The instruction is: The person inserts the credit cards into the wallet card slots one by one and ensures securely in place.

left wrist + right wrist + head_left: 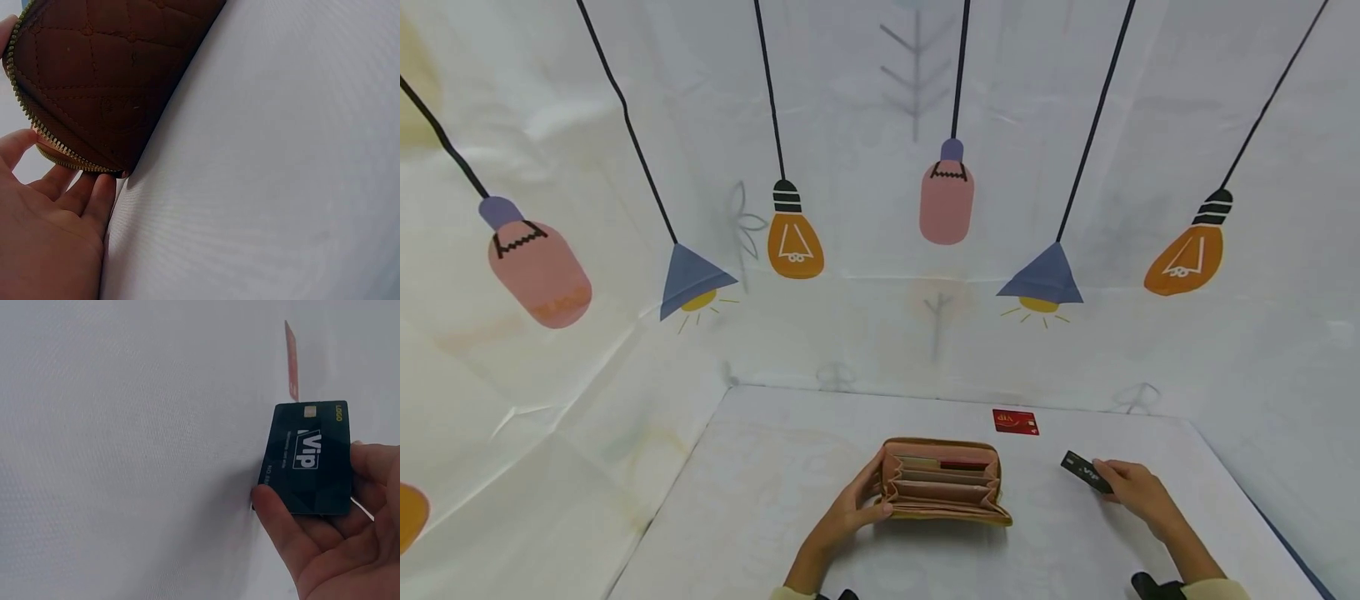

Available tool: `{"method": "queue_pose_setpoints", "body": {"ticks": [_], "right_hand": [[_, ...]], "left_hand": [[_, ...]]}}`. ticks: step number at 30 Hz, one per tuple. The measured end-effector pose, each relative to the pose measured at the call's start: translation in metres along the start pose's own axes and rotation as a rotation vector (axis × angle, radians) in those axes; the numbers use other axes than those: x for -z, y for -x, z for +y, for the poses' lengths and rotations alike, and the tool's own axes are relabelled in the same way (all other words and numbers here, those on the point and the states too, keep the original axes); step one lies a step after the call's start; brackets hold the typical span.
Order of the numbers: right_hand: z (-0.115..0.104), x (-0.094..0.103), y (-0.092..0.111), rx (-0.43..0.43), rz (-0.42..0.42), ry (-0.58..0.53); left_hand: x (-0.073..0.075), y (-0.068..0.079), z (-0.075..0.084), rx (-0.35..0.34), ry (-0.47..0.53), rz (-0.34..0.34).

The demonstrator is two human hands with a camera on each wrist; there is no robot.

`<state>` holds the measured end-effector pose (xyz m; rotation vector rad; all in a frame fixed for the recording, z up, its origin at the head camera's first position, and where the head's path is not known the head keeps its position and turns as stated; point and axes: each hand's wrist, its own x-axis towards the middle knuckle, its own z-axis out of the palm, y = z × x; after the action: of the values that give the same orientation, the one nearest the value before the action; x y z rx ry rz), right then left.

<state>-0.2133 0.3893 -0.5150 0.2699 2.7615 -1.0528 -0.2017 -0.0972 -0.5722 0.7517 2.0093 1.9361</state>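
Observation:
A brown quilted wallet (943,512) stands on the white table with its zip undone, its pink pleated compartments facing up and cards tucked inside. My left hand (852,506) grips its left end, thumb at the near edge and fingers behind. In the left wrist view the stitched side of the wallet (119,69) and its brass zip teeth show beside the left hand (53,219). To the right, my right hand (1138,496) pinches a black VIP card (1084,471) by its edges. The right wrist view shows the printed face of the black card (312,456).
A red VIP card (1016,422) lies on the table (760,467) behind and between the wallet and the black card. White sheeting (850,333) printed with hanging lamps rises along the back and sides of the table.

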Motion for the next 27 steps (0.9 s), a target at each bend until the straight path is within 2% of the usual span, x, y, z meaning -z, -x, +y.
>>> {"method": "queue_pose_setpoints", "body": {"ticks": [15,21,27], "right_hand": [[-0.001,-0.003,0.001,0.0,0.047,0.007],[-0.017,-0.006,0.005,0.008,0.046,-0.022],[-0.043,-0.011,0.015,0.056,0.022,-0.073]], "left_hand": [[-0.001,0.001,-0.001,-0.011,0.008,-0.001],[-0.001,0.001,-0.001,0.002,0.018,0.007],[-0.001,0.001,0.001,-0.007,0.019,0.0]]}}
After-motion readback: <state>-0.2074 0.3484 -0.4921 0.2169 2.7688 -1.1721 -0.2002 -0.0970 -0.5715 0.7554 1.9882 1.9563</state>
